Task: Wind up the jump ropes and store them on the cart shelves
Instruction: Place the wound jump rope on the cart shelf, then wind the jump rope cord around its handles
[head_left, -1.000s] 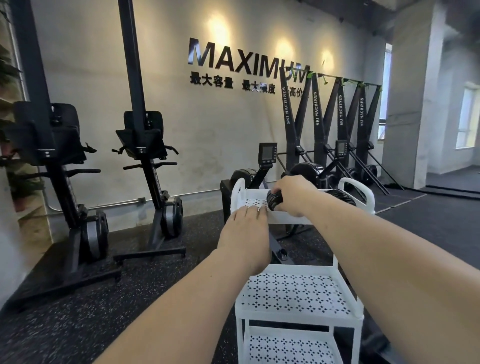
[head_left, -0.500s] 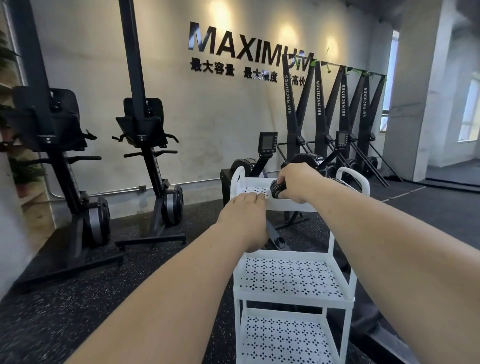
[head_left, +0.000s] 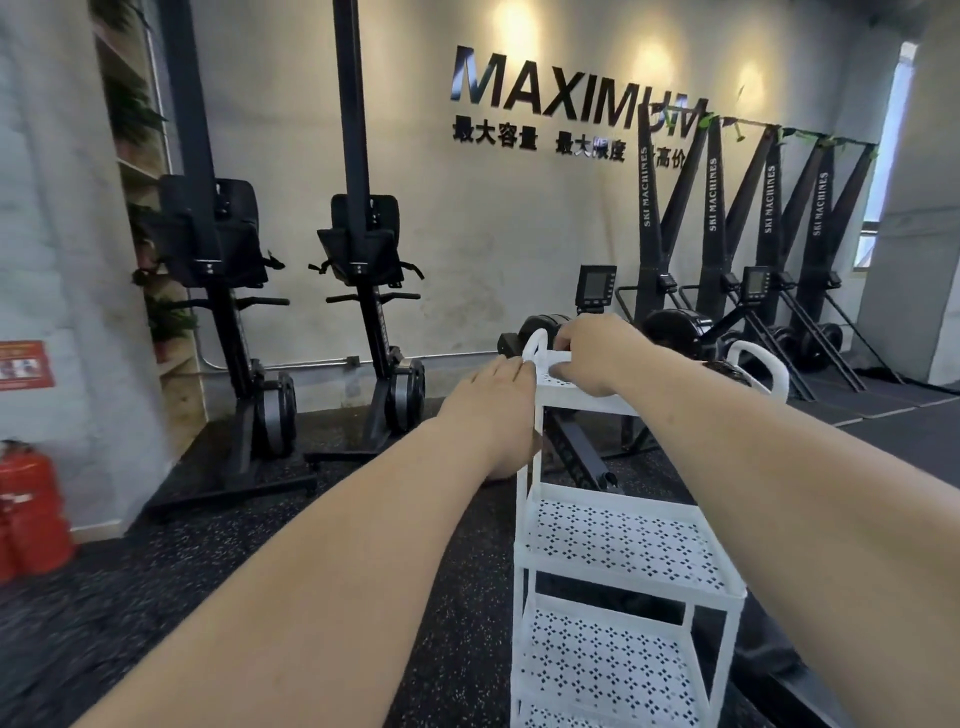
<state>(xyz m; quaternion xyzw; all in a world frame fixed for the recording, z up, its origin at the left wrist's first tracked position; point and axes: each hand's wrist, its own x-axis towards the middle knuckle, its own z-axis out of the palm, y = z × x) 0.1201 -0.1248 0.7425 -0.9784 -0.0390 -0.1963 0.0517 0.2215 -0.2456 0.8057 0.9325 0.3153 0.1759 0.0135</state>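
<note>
The white three-shelf cart (head_left: 631, 590) stands in front of me on the dark floor. My left hand (head_left: 491, 400) rests with nearly straight fingers against the near-left corner of the top shelf (head_left: 558, 387). My right hand (head_left: 595, 353) hovers over the left end of that shelf, fingers curled downward and thumb on the perforated surface. Whatever lies under its palm is hidden. A dark wound jump rope (head_left: 727, 368) shows on the top shelf just past my right forearm. The middle and lower shelves hold nothing.
Two upright black machines (head_left: 374, 312) stand to the left against the wall. A rower with a monitor (head_left: 597, 288) and several ski machines (head_left: 769, 249) sit behind the cart. A red extinguisher (head_left: 28, 509) is at the far left.
The black coil that my right hand gripped has gone out of sight as that hand shifted left along the top shelf. My view swung left, and my left hand stays at the shelf corner.
</note>
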